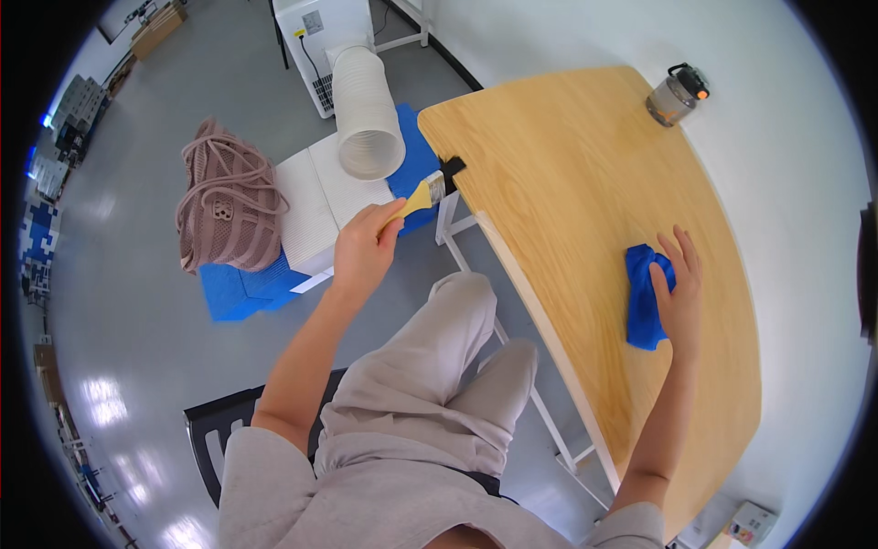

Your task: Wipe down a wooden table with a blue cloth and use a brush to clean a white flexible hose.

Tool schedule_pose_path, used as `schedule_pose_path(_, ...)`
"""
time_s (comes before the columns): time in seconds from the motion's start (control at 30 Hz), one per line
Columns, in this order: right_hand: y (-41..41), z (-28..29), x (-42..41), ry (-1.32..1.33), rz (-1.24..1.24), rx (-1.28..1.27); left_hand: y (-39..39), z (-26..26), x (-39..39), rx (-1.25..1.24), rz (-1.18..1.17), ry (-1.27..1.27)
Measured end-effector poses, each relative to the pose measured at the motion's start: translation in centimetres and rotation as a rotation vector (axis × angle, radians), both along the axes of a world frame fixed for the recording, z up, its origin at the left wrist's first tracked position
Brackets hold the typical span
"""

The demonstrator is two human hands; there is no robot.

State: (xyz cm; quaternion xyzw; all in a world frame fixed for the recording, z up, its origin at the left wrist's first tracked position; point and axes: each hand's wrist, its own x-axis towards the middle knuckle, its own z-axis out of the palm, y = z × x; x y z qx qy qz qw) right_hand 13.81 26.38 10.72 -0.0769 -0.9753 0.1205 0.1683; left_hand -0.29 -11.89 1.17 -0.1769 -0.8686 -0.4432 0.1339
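Observation:
My left hand (pixel 363 250) grips a flat paintbrush (pixel 415 200) by its yellow handle. The brush has a metal ferrule, and its black bristles reach over the left edge of the wood-topped table (pixel 583 171). A crumpled blue cloth (pixel 642 302) lies on the tabletop at the right. Over the cloth's right side is my right hand (pixel 679 295), its fingers spread and nothing seen between them. Part of the cloth is hidden behind that hand; whether they touch I cannot tell.
A clear bottle (pixel 671 101) with a black lid stands at the table's far right edge. Left of the table, a pinkish knitted bag (pixel 230 199) rests on blue-and-white blocks (pixel 302 199). A white flexible duct (pixel 367 113) hangs from a white appliance (pixel 326 41) over the blocks.

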Motion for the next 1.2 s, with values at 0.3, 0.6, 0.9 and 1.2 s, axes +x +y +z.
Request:
schedule_pose_path(0.3, -9.2, 0.6, -8.9, 0.049, 0.606, -0.182, -1.7, 0.7, 2.7, -0.076, 0.205, -0.074)
schedule_pose_path(0.6, -33.4, -4.5, -9.8, -0.049, 1.479, -0.24, -10.7, 4.0, 14.5, 0.148, 0.557, -0.319)
schedule_pose_path(0.9, -47.5, -7.5, -2.0, 0.23, 1.698, -0.417, -17.7, 10.9, 27.9, 0.105, 0.599, -0.434)
schedule_pose_path(1.2, -49.8, -5.7, 4.0, 0.019, 1.448, -1.095, -31.6, 9.6, 41.7, -0.077, 1.321, -0.397)
